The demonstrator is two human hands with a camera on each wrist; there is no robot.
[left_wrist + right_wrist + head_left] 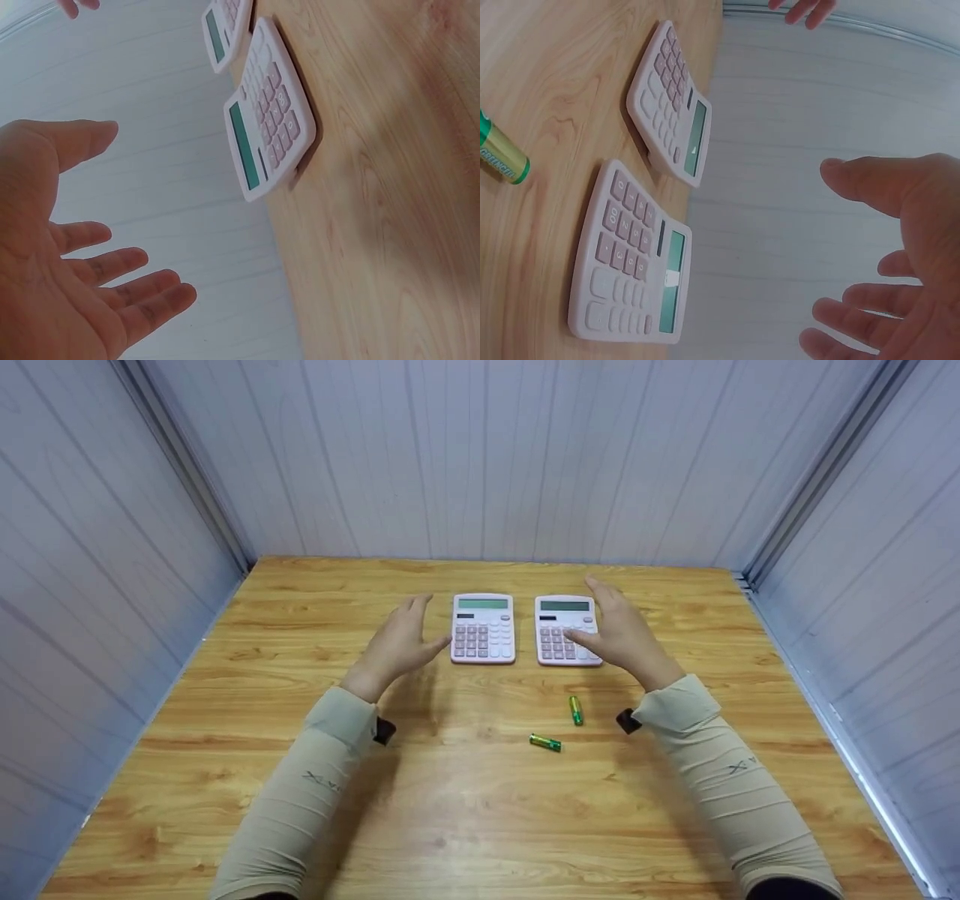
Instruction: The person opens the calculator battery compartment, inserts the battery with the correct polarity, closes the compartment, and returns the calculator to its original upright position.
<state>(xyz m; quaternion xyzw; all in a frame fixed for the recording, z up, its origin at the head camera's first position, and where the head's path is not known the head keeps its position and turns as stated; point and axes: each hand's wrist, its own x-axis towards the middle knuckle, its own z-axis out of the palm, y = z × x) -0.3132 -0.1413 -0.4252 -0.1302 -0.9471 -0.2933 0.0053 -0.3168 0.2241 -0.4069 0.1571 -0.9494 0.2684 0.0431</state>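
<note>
closest to the person, the two beige sleeves reach in over the wooden tabletop, one to either side of the right calculator. next, on that calculator's near side and a little to its left, a green-and-gold battery lies mostly crosswise. a second battery lies between the first and the right calculator, roughly pointing towards it.

the left hand is well to the left of the right calculator, spread wide, thumb apart from loosely extended fingers, with nothing in it. the right hand is by the right calculator's right edge, also wide and holding nothing; from the head view its thumb crosses the keys, but the right wrist view shows it raised clear of the case. the right calculator lies face up, display at its far end. the left calculator lies just to its left, about level, with a strip of tabletop between.

for a clean hold, i would bring each hand down to the case's side edges at mid-length, keeping pressure off keys and display; the right thumb probably wants to shift outward first. the batteries could roll if brushed, so the wrists should pass well above them.

farthest, behind the right calculator, stands a pale panelled wall.
</note>
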